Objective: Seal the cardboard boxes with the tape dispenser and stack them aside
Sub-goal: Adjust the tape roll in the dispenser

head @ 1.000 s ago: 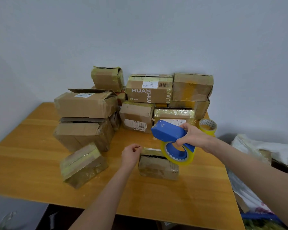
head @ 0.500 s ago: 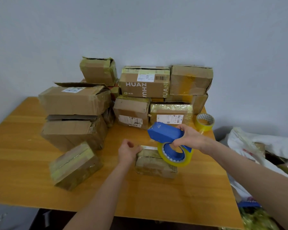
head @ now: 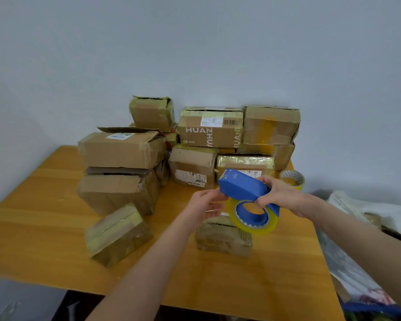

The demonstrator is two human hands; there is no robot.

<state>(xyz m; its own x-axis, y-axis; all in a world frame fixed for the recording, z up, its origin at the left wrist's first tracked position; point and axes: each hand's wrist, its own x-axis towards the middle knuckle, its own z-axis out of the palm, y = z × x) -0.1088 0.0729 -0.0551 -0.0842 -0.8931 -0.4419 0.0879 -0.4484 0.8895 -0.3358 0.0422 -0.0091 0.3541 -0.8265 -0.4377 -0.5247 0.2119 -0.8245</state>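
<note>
Now that the left hand (head: 204,205) has come off the small cardboard box (head: 222,239), where it rested half a second ago, it sits up at the nose of the tape dispenser (head: 241,186). The thumb is against the blue front edge and the fingers are curled underneath. Whether they already pinch the loose tape end I cannot tell, as the strip is too clear to make out.

The right hand (head: 280,195) is wrapped round the dispenser's handle and holds the tool just above the box, a little higher than before. I judge that the tape end is being picked free, so the sealing pass on this box has not yet begun.

The box lies on the wooden table (head: 56,228) directly below the yellowish tape roll (head: 252,216). It is low, scuffed and dull brown. A dark slit along its top edge suggests the flaps are still unsealed.

Further left, a box (head: 118,235) banded in glossy tape lies tilted on the table. Behind it the stacked boxes (head: 208,133) stand against the wall, several of them shiny with tape. A spare roll (head: 292,180) stands just beside them on the right.
</note>
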